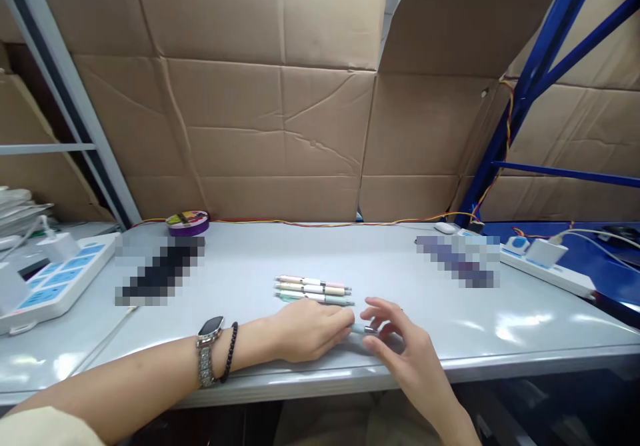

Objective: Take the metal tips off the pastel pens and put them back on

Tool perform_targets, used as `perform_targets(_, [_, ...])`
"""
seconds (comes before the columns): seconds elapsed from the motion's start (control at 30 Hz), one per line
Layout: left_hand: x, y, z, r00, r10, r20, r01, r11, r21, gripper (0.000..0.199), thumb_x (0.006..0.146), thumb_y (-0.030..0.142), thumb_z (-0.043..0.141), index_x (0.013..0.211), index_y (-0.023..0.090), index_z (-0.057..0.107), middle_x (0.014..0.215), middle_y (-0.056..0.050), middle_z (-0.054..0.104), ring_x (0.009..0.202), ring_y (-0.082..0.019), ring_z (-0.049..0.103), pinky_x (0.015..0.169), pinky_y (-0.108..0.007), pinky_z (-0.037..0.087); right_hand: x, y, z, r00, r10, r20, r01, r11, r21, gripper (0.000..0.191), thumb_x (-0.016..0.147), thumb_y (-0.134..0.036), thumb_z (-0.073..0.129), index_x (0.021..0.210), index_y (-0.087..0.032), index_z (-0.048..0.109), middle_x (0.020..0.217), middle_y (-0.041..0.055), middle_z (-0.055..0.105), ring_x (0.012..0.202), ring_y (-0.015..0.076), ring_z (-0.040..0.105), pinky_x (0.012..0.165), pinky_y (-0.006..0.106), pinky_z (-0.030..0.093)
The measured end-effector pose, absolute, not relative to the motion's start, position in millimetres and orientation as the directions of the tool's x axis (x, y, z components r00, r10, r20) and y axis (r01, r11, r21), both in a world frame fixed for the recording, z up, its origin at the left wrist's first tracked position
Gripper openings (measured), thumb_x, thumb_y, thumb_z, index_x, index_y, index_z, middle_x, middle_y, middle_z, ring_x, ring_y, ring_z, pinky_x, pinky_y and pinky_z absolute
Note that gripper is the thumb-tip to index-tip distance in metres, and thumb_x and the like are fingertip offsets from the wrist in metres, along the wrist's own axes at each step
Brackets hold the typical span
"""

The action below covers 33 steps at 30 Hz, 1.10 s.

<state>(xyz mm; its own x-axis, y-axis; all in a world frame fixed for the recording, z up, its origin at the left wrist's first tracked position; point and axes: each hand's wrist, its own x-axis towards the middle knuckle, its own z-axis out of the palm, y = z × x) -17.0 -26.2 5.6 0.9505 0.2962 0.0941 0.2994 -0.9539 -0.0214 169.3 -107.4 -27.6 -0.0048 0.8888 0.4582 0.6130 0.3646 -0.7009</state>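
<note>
My left hand is closed over a light blue pen, whose silver end sticks out to the right; the rest lies hidden under the fingers. Around that silver end, my right hand curves with thumb and fingers apart, and no firm grip shows. Just behind my left hand lie three pens side by side on the table: a pinkish pen, a cream-yellow pen and a light green pen. A watch and a black bead bracelet are on my left wrist.
The glossy white table ends close in front of me. Blurred dark objects lie left and right. A purple tape roll stands at the back left. Power strips flank both sides, with cables. Cardboard and a blue frame stand behind.
</note>
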Motion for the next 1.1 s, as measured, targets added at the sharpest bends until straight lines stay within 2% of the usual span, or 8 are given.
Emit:
perform_targets(0.07, [-17.2, -25.9, 5.0, 0.95, 0.292, 0.111, 0.295, -0.955, -0.011, 0.011, 0.096, 0.025, 0.03, 0.089, 0.021, 0.037, 0.082, -0.001, 0.059, 0.061, -0.016, 0.057, 0.049, -0.025, 0.031, 171.8, -110.5, -25.6, -0.031, 0.889, 0.457, 0.568, 0.392, -0.723, 0.033, 0.083, -0.035, 0.056, 0.115, -0.025, 0.052, 0.101, 0.0045, 0.064, 0.079, 0.0167, 0.06, 0.069, 0.028, 0.052])
perform_targets(0.13, [-17.1, -25.8, 4.8, 0.949, 0.29, 0.12, 0.293, -0.956, -0.004, 0.01, 0.095, 0.025, 0.031, 0.089, 0.021, 0.037, 0.082, -0.001, 0.059, 0.062, -0.017, 0.057, 0.049, -0.025, 0.031, 174.1, -112.7, -25.6, -0.051, 0.88, 0.472, 0.533, 0.424, -0.732, 0.026, 0.083, -0.031, 0.056, 0.108, -0.024, 0.056, 0.106, 0.0055, 0.063, 0.084, 0.0177, 0.06, 0.074, 0.03, 0.052])
perform_targets(0.3, [-16.5, -26.4, 6.1, 0.946, 0.307, 0.103, 0.31, -0.951, -0.011, 0.011, 0.095, 0.026, 0.03, 0.091, 0.021, 0.04, 0.082, -0.001, 0.06, 0.061, -0.017, 0.057, 0.05, -0.026, 0.033, 175.4, -112.8, -31.1, -0.004, 0.867, 0.498, 0.495, 0.434, -0.753, 0.011, 0.085, -0.028, 0.054, 0.091, -0.022, 0.061, 0.092, 0.0056, 0.067, 0.081, 0.0187, 0.063, 0.073, 0.031, 0.054])
perform_targets(0.5, [-17.0, -25.8, 5.6, 0.954, 0.285, 0.088, 0.288, -0.957, -0.017, 0.014, 0.096, 0.027, 0.029, 0.091, 0.021, 0.041, 0.083, -0.001, 0.06, 0.062, -0.017, 0.056, 0.05, -0.026, 0.031, 168.6, -109.9, -35.4, 0.096, 0.854, 0.512, 0.56, 0.379, -0.737, 0.018, 0.085, -0.034, 0.053, 0.097, -0.024, 0.063, 0.076, 0.0026, 0.068, 0.069, 0.0164, 0.064, 0.058, 0.023, 0.053])
perform_targets(0.6, [-17.1, -25.3, 4.4, 0.954, 0.281, 0.102, 0.284, -0.958, -0.022, 0.013, 0.096, 0.026, 0.029, 0.091, 0.02, 0.04, 0.084, -0.001, 0.06, 0.064, -0.017, 0.057, 0.051, -0.026, 0.032, 167.1, -110.2, -34.7, 0.061, 0.841, 0.538, 0.601, 0.399, -0.692, 0.021, 0.088, -0.032, 0.049, 0.102, -0.024, 0.062, 0.081, 0.003, 0.068, 0.07, 0.0162, 0.064, 0.061, 0.024, 0.053])
perform_targets(0.73, [-16.6, -25.7, 4.6, 0.954, 0.28, 0.109, 0.285, -0.958, -0.027, 0.011, 0.095, 0.025, 0.031, 0.091, 0.02, 0.04, 0.085, 0.0, 0.061, 0.063, -0.016, 0.057, 0.049, -0.027, 0.032, 170.0, -112.0, -33.5, 0.004, 0.825, 0.565, 0.598, 0.451, -0.663, 0.022, 0.084, -0.029, 0.056, 0.105, -0.025, 0.059, 0.092, 0.0033, 0.067, 0.077, 0.0167, 0.062, 0.071, 0.028, 0.053])
perform_targets(0.93, [-16.6, -26.4, 5.4, 0.955, 0.278, 0.103, 0.285, -0.957, -0.055, 0.013, 0.096, 0.025, 0.03, 0.091, 0.02, 0.041, 0.083, -0.001, 0.061, 0.06, -0.017, 0.056, 0.048, -0.027, 0.031, 168.9, -110.8, -36.5, 0.086, 0.861, 0.501, 0.547, 0.379, -0.747, 0.017, 0.085, -0.032, 0.054, 0.096, -0.023, 0.062, 0.081, 0.0038, 0.068, 0.071, 0.0169, 0.063, 0.056, 0.023, 0.052])
perform_targets(1.1, [-17.0, -25.2, 3.7, 0.954, 0.275, 0.119, 0.281, -0.959, -0.036, 0.013, 0.096, 0.025, 0.03, 0.09, 0.02, 0.04, 0.081, 0.0, 0.06, 0.06, -0.017, 0.056, 0.048, -0.025, 0.03, 166.5, -109.3, -36.5, 0.033, 0.847, 0.531, 0.607, 0.405, -0.683, 0.019, 0.089, -0.031, 0.048, 0.1, -0.024, 0.061, 0.081, 0.0025, 0.067, 0.066, 0.0152, 0.062, 0.062, 0.024, 0.052])
